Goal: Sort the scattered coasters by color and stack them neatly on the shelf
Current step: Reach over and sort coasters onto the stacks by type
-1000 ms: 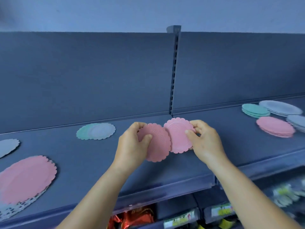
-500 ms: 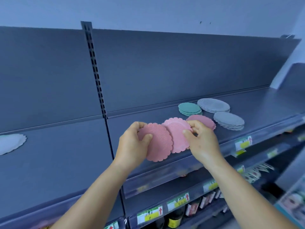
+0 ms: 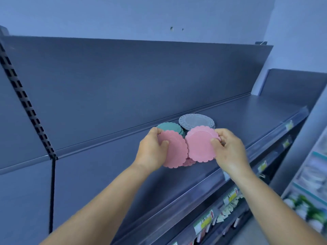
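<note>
My left hand [image 3: 153, 152] grips a darker pink scalloped coaster [image 3: 175, 150] by its left edge. A lighter pink coaster [image 3: 200, 145] is pinched by my right hand [image 3: 228, 152] at its right edge. Both are held side by side just above the grey shelf [image 3: 247, 121]. Under them a pink stack [image 3: 189, 162] peeks out on the shelf. Behind lie a teal stack [image 3: 169, 126] and a grey lacy stack [image 3: 195, 120]. Another stack to the right is hidden behind my right hand.
A slotted upright [image 3: 26, 106] divides the shelf's back panel at left. Below the shelf's front lip [image 3: 265, 138] run lower shelves with price tags [image 3: 205, 222] and packaged goods [image 3: 307, 200] at far right.
The view has swung right and I have moved along the shelf. Both hands now hold the pink coasters over the sorted stacks, which were farther right before.
</note>
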`<act>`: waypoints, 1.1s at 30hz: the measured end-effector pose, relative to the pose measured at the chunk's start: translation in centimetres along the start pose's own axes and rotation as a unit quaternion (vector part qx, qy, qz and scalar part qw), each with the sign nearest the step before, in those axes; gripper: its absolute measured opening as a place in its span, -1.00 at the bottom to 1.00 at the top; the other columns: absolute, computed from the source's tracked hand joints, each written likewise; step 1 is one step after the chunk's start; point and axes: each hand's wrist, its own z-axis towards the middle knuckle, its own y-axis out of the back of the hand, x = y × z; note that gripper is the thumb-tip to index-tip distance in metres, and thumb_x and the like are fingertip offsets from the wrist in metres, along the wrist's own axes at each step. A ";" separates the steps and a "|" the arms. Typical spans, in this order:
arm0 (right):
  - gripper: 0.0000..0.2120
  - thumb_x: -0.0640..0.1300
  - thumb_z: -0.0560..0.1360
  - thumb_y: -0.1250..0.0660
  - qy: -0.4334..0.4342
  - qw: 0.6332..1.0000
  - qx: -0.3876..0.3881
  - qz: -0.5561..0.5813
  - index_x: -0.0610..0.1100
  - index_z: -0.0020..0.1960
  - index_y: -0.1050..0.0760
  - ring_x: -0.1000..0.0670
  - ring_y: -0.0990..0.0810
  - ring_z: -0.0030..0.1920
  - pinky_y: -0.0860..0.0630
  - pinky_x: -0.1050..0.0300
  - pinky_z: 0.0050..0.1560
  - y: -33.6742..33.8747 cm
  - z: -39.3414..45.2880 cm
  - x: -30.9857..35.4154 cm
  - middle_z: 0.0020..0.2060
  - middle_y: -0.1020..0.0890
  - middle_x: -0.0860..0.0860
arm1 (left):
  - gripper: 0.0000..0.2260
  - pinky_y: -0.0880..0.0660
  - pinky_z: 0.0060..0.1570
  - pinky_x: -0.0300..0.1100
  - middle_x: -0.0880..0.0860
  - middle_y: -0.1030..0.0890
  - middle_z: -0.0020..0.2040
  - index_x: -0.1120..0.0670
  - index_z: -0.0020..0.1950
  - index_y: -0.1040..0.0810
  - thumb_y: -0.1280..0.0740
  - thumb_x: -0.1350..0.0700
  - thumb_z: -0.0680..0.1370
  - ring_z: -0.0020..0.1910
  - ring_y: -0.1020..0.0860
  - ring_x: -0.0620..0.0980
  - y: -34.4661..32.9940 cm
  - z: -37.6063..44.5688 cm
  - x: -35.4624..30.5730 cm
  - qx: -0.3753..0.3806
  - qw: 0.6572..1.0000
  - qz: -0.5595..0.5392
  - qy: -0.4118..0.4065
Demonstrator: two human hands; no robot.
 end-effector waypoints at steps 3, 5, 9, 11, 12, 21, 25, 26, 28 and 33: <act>-0.78 -0.29 0.51 -0.19 -0.002 1.000 -0.023 -0.016 -0.09 0.06 -0.52 -0.14 -0.56 -0.06 -0.48 0.02 -0.02 0.5 2.1 -0.9 -0.13 -0.62 -0.02 | -0.79 -0.34 -0.17 -0.20 -0.01 -0.44 -0.17 0.08 0.23 -0.35 -0.12 0.20 0.60 -0.15 -0.43 0.05 -1.6 2.2 -0.3 0.029 0.999 0.017 0.008; -0.77 -0.29 0.51 -0.18 -0.005 0.999 -0.037 -0.017 -0.10 0.08 -0.52 -0.13 -0.56 -0.05 -0.48 0.02 -0.01 0.7 3.1 -1.4 -0.12 -0.62 -0.01 | -0.76 -0.35 -0.18 -0.18 0.01 -0.41 -0.22 0.08 0.24 -0.34 -0.11 0.22 0.59 -0.18 -0.42 0.06 -2.6 3.2 -0.3 0.047 0.999 0.025 0.010; -0.77 -0.29 0.52 -0.17 -0.007 0.999 -0.039 -0.016 -0.07 0.06 -0.52 -0.11 -0.56 -0.03 -0.48 0.06 -0.03 0.7 4.8 -2.6 -0.11 -0.62 0.00 | -0.76 -0.34 -0.19 -0.17 -0.02 -0.38 -0.28 0.07 0.25 -0.33 -0.12 0.21 0.59 -0.20 -0.41 0.05 -4.1 4.6 -0.6 0.059 0.998 0.033 0.016; -0.76 -0.29 0.53 -0.17 -0.008 0.999 -0.031 -0.017 -0.07 0.07 -0.52 -0.10 -0.55 -0.02 -0.44 0.10 -0.04 0.9 5.7 -3.1 -0.10 -0.62 0.00 | -0.75 -0.32 -0.20 -0.20 -0.03 -0.39 -0.29 0.06 0.26 -0.33 -0.12 0.22 0.59 -0.21 -0.41 0.03 -4.8 5.1 -0.6 0.056 0.997 0.046 0.013; -0.76 -0.29 0.53 -0.17 -0.006 0.999 -0.028 -0.017 -0.07 0.08 -0.52 -0.10 -0.56 -0.02 -0.44 0.10 -0.03 1.0 6.3 -3.3 -0.10 -0.62 0.00 | -0.74 -0.32 -0.19 -0.21 -0.02 -0.42 -0.26 0.06 0.27 -0.33 -0.12 0.22 0.59 -0.19 -0.42 0.04 -5.0 5.3 -0.8 0.054 0.997 0.056 0.010; -0.71 -0.23 0.53 -0.21 0.031 0.989 0.148 -0.002 0.01 0.19 -0.50 -0.01 -0.56 0.04 -0.45 0.13 0.05 -0.6 10.1 -3.0 0.01 -0.63 0.02 | -0.64 -0.34 0.26 -0.13 0.08 -0.38 0.27 0.02 0.34 -0.40 -0.27 0.09 0.54 0.28 -0.35 0.10 -6.1 6.2 0.4 0.015 0.974 0.222 0.046; -0.80 -0.20 0.54 -0.23 0.050 0.969 0.240 0.024 0.03 0.12 -0.44 0.01 -0.55 -0.05 -0.37 0.19 -0.04 -2.9 9.9 -2.3 -0.04 -0.63 0.01 | -0.76 -0.39 0.09 -0.21 0.04 -0.51 0.12 0.03 0.16 -0.54 -0.15 0.16 0.58 0.15 -0.45 0.06 -5.8 5.3 0.4 -0.044 0.977 0.203 0.037; -0.81 -0.20 0.54 -0.23 0.060 0.965 0.254 0.024 0.04 0.09 -0.43 0.01 -0.55 -0.08 -0.38 0.18 -0.04 -3.4 9.9 -2.2 -0.06 -0.63 0.01 | -0.73 -0.42 0.01 -0.23 0.02 -0.57 0.07 0.04 0.12 -0.56 -0.10 0.19 0.60 0.06 -0.51 0.03 -5.6 4.9 0.2 -0.052 0.982 0.177 0.047; -0.81 -0.19 0.53 -0.24 0.078 0.958 0.276 0.021 0.03 0.09 -0.44 0.04 -0.52 -0.13 -0.37 0.19 -0.07 -4.3 9.8 -2.2 -0.07 -0.62 0.01 | -0.70 -0.45 -0.06 -0.23 0.01 -0.63 -0.02 0.06 0.08 -0.57 -0.04 0.19 0.62 -0.03 -0.55 0.02 -5.2 4.1 -0.2 -0.064 0.987 0.130 0.065; -0.65 -0.13 0.53 -0.28 0.164 0.928 0.321 -0.097 -0.08 0.31 -0.42 -0.02 -0.47 0.19 -0.33 0.21 0.09 -5.2 9.4 -2.4 0.18 -0.53 -0.03 | -0.78 -0.49 0.00 -0.19 0.00 -0.64 0.01 0.04 0.18 -0.52 -0.24 0.06 0.56 -0.01 -0.57 0.02 -5.8 2.5 -0.6 -0.044 0.982 0.169 0.067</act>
